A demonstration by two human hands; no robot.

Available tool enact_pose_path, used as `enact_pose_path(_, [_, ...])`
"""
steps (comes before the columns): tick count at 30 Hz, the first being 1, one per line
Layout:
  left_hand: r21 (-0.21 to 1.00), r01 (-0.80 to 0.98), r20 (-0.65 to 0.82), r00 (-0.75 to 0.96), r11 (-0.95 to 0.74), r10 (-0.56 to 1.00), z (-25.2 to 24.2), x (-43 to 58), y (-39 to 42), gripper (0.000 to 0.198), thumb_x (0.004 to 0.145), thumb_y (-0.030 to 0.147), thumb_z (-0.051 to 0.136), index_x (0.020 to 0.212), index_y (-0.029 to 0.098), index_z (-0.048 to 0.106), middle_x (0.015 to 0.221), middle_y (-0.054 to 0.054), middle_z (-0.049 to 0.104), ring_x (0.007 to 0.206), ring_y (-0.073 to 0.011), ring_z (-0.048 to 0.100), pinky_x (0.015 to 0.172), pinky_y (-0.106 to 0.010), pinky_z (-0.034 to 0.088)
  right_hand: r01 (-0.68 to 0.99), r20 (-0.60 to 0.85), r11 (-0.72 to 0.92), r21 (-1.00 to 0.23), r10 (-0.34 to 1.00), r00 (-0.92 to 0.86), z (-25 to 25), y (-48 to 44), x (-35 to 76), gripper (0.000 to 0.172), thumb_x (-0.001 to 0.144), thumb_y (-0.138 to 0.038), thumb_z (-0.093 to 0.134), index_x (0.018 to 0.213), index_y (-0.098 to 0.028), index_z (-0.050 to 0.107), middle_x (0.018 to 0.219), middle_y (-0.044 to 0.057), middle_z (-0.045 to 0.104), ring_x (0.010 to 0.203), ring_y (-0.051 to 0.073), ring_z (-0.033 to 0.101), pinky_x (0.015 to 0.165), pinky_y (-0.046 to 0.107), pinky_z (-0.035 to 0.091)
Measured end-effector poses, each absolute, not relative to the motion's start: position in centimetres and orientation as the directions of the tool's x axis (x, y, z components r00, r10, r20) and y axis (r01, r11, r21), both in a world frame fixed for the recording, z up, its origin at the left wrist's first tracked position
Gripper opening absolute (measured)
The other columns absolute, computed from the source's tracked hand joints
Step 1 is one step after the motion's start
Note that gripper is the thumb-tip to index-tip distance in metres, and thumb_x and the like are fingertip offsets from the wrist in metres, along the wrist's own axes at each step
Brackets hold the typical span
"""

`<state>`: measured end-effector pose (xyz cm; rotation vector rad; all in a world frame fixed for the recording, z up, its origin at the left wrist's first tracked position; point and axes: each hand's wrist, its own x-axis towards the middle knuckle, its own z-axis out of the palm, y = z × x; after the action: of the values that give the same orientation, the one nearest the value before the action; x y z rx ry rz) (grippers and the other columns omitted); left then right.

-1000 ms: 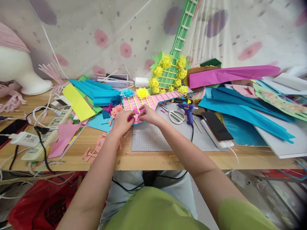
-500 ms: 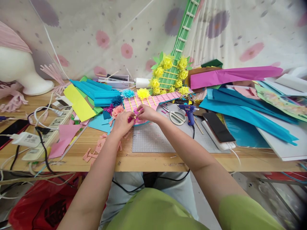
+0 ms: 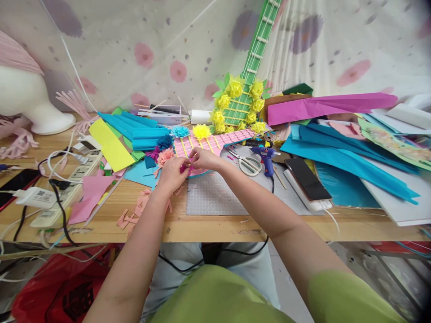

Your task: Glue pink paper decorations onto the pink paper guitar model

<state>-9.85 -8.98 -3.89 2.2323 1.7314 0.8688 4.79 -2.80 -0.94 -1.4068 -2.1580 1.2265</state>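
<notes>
My left hand (image 3: 171, 173) and my right hand (image 3: 204, 159) meet over the near end of a pink paper guitar (image 3: 215, 140) with yellow strips. Both pinch a small magenta paper piece (image 3: 186, 168) between their fingertips. A salmon paper flower (image 3: 164, 155), a dark blue one (image 3: 164, 141), a light blue one (image 3: 179, 131) and a yellow one (image 3: 201, 131) lie just beyond my hands. A grey cutting mat (image 3: 215, 197) lies under my right wrist.
Scissors (image 3: 247, 163), a blue glue gun (image 3: 266, 158) and a phone (image 3: 306, 178) lie right of my hands. A green paper guitar (image 3: 251, 67) with yellow flowers leans on the curtain. Coloured paper sheets (image 3: 336, 157) pile up right; a power strip (image 3: 72, 177) and cables sit left.
My right hand has slid slightly left and closer to the left hand, its fingers working the magenta piece. The view has shifted a little.
</notes>
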Motion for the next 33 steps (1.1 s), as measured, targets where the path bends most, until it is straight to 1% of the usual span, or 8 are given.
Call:
enact_pose_path(7, [0.488,0.821,0.327,0.143,-0.297,0.934,-3.8,-9.8,-8.9,0.015,0.074,0.018,0.056,0.086,0.021,0.064,0.087,-0.005,0.070,0.089,-0.0225,0.060,0.081,-0.036,0.046,0.659,-0.208,0.217,-0.720,0.839,-0.503,-0.6,-2.6,4.6,0.033,0.061,-0.009,0.069,0.085,-0.020,0.048,0.071,-0.002,0.063,0.066,0.015,0.060,0.055,0.023,0.042])
enact_pose_path(10, [0.494,0.818,0.326,0.139,-0.294,0.935,-3.7,-9.8,-9.0,0.016,0.074,0.018,0.056,0.087,0.021,0.064,0.087,-0.005,0.070,0.091,-0.0229,0.060,0.081,-0.037,0.047,0.651,-0.201,0.216,-0.728,0.840,-0.503,-0.6,-2.6,4.5,0.033,0.062,-0.010,0.070,0.085,-0.020,0.048,0.068,-0.003,0.062,0.064,0.013,0.059,0.055,0.022,0.042])
enact_pose_path(17, [0.499,0.818,0.335,0.124,-0.288,0.934,-3.9,-9.8,-9.0,0.015,0.074,0.020,0.057,0.088,0.021,0.063,0.087,-0.004,0.070,0.090,-0.0226,0.061,0.082,-0.036,0.046,0.507,-0.139,0.195,-0.840,0.825,-0.548,-0.7,-3.1,5.4,0.034,0.063,-0.005,0.062,0.090,-0.020,0.047,0.074,-0.003,0.062,0.065,0.012,0.059,0.055,0.020,0.044])
enact_pose_path(20, [0.503,0.819,0.332,0.111,-0.276,0.937,-3.9,-9.7,-9.0,0.013,0.075,0.021,0.056,0.087,0.021,0.062,0.085,-0.004,0.070,0.088,-0.0225,0.061,0.082,-0.036,0.046,0.406,-0.087,0.185,-0.895,0.820,-0.566,-1.3,-3.3,6.1,0.038,0.061,-0.003,0.059,0.093,-0.020,0.045,0.082,-0.002,0.062,0.069,0.010,0.060,0.058,0.019,0.046])
enact_pose_path(22, [0.506,0.820,0.324,0.107,-0.267,0.940,-3.9,-9.7,-9.1,0.012,0.076,0.021,0.056,0.087,0.021,0.061,0.084,-0.004,0.070,0.088,-0.0225,0.061,0.082,-0.036,0.046,0.364,-0.050,0.201,-0.910,0.816,-0.576,-1.9,-3.6,6.4,0.041,0.060,-0.001,0.057,0.094,-0.021,0.044,0.088,-0.002,0.061,0.068,0.009,0.060,0.058,0.019,0.046])
enact_pose_path(25, [0.500,0.822,0.329,0.110,-0.272,0.938,-3.9,-9.7,-9.1,0.014,0.075,0.019,0.056,0.088,0.021,0.061,0.084,-0.004,0.070,0.088,-0.0225,0.061,0.083,-0.036,0.045,0.351,0.014,0.269,-0.897,0.810,-0.587,-2.6,-4.1,6.7,0.042,0.061,-0.001,0.054,0.096,-0.022,0.043,0.091,-0.002,0.060,0.068,0.008,0.060,0.060,0.020,0.047])
enact_pose_path(29, [0.486,0.827,0.347,0.114,-0.283,0.931,-4.0,-9.7,-9.0,0.015,0.074,0.017,0.057,0.088,0.021,0.062,0.087,-0.004,0.070,0.090,-0.0229,0.061,0.083,-0.036,0.045,0.379,0.109,0.379,-0.844,0.814,-0.571,-3.3,-4.7,6.3,0.041,0.066,-0.001,0.051,0.100,-0.022,0.042,0.095,-0.001,0.059,0.074,0.009,0.061,0.069,0.023,0.048])
enact_pose_path(33, [0.480,0.831,0.343,0.119,-0.282,0.932,-4.0,-9.7,-9.0,0.016,0.074,0.017,0.057,0.089,0.021,0.062,0.086,-0.004,0.069,0.090,-0.0230,0.061,0.082,-0.036,0.045,0.390,0.148,0.421,-0.819,0.811,-0.566,-3.9,-4.6,5.8,0.043,0.067,-0.001,0.049,0.104,-0.022,0.040,0.099,0.001,0.059,0.076,0.010,0.061,0.070,0.024,0.048])
